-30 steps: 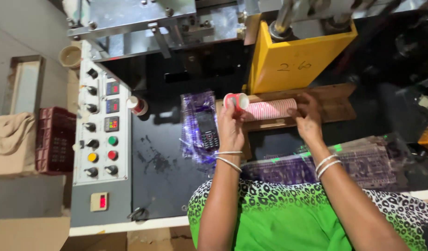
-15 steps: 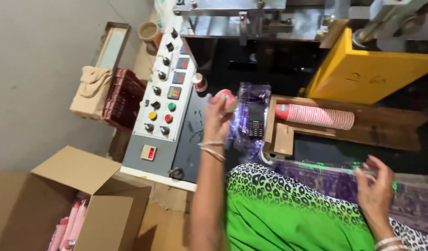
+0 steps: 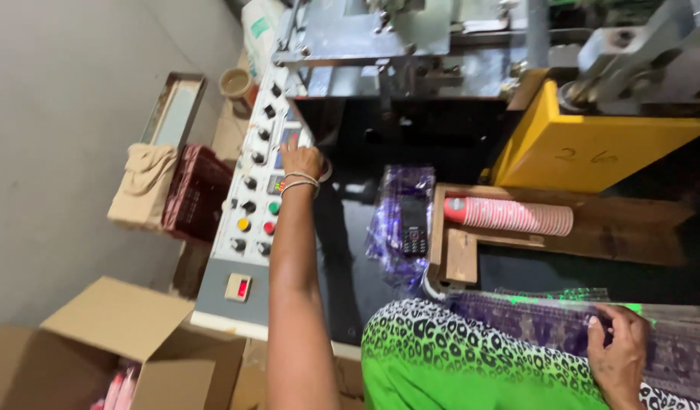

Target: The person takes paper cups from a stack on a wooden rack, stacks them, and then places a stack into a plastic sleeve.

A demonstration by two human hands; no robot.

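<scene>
My left hand (image 3: 300,161) reaches out to the grey control panel (image 3: 243,228), fingers curled at its upper part near the small displays; I cannot tell whether anything is in it. My right hand (image 3: 619,349) rests on a stack of purple patterned plastic bags (image 3: 547,323) at my lap, pinching the top bag. A lying stack of red-and-white paper cups (image 3: 509,215) rests in a wooden trough (image 3: 562,235) below the yellow machine housing (image 3: 593,148). A dark handset (image 3: 413,228) lies on purple wrapping between the panel and the trough.
An open cardboard box (image 3: 129,357) with pink cup stacks stands at the lower left. A dark red crate (image 3: 194,190) and a folded beige cloth (image 3: 141,186) sit left of the panel. Metal machine parts (image 3: 380,38) fill the top.
The view has swung left. My left hand moved from near the cups to the control panel. My right hand dropped from the cup stack onto the purple bags.
</scene>
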